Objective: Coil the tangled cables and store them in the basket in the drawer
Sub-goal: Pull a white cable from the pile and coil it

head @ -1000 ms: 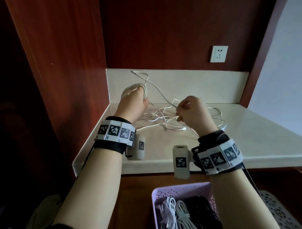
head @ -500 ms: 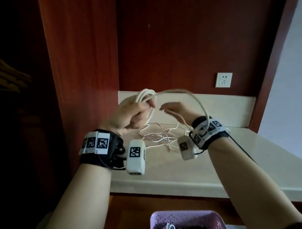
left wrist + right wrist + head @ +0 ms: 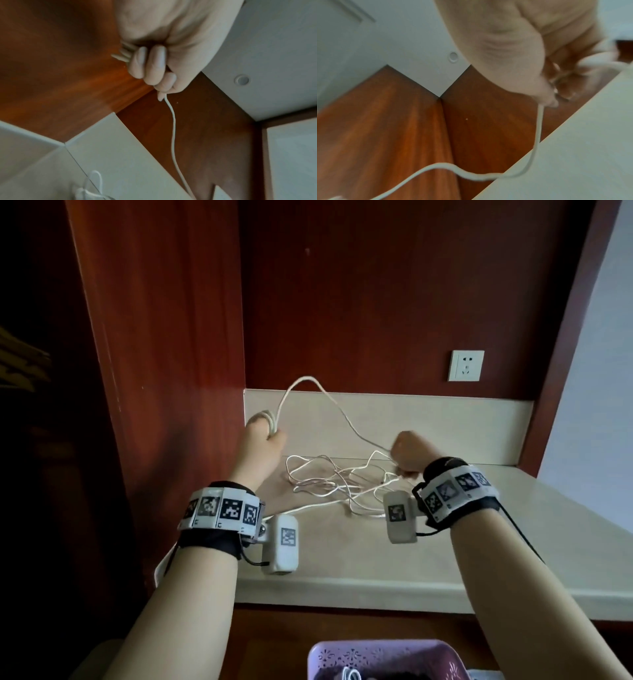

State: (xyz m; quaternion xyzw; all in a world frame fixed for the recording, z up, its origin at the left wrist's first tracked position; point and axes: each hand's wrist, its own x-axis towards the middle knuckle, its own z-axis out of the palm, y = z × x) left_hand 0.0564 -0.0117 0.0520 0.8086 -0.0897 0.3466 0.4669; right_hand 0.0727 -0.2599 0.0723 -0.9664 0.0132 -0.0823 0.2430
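Note:
My left hand [image 3: 263,436] is raised near the back left corner and grips several coiled loops of a white cable [image 3: 270,419]; the left wrist view shows its fingers [image 3: 150,63] curled round the loops [image 3: 122,54]. From there the cable [image 3: 329,402] arches up and runs down to my right hand [image 3: 409,451], which pinches it [image 3: 541,119] over the counter. The tangled rest of the white cables [image 3: 335,484] lies on the beige countertop between my hands. The purple basket [image 3: 376,655] with coiled cables shows at the bottom edge.
Dark red wooden panels [image 3: 164,337] close in the left side and the back. A white wall socket [image 3: 466,365] sits on the back panel. The countertop [image 3: 479,542] extends to the right, with its front edge [image 3: 376,594] just beyond my forearms.
My right hand has moved away from the left hand to the right and down, drawing out a length of cable. The left hand still holds the coil, now lower and farther back.

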